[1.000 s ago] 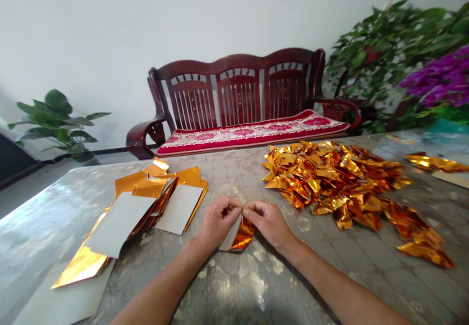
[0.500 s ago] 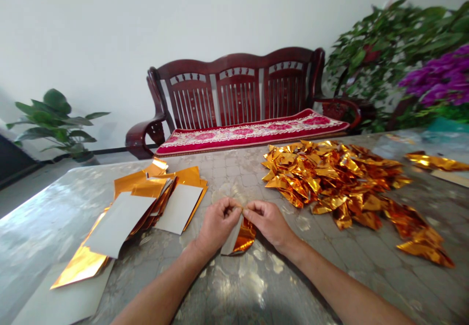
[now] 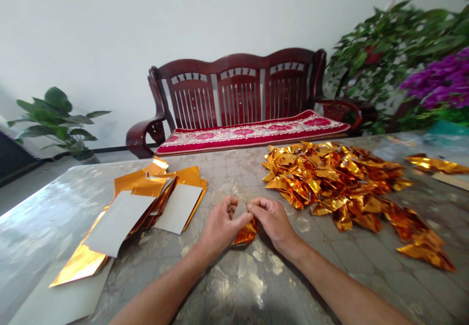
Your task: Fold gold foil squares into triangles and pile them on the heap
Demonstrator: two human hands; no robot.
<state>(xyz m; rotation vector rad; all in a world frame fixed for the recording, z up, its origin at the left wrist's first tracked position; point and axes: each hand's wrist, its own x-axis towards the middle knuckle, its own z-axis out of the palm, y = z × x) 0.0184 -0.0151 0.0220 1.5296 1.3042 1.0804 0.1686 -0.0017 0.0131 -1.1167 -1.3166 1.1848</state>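
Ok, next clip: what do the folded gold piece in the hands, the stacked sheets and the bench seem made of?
The folded piece and the stacked sheets look like thin metallized foil, orange-gold with mirror-like glare. The matte pale backs suggest paper backing, though the look doesn't settle that. The bench looks like dark red lacquered wood, with glossy shaped rails and slats.

Gold foil (image 3: pixel 246 233) partly hidden by left hand (image 3: pixel 222 229) and right hand (image 3: pixel 273 221), purple flowers (image 3: pixel 437 83) cut off, blurred

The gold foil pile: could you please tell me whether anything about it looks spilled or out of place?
Yes: a straggling tail of foil pieces runs off the main heap toward the near right of the table, so it looks spilled.
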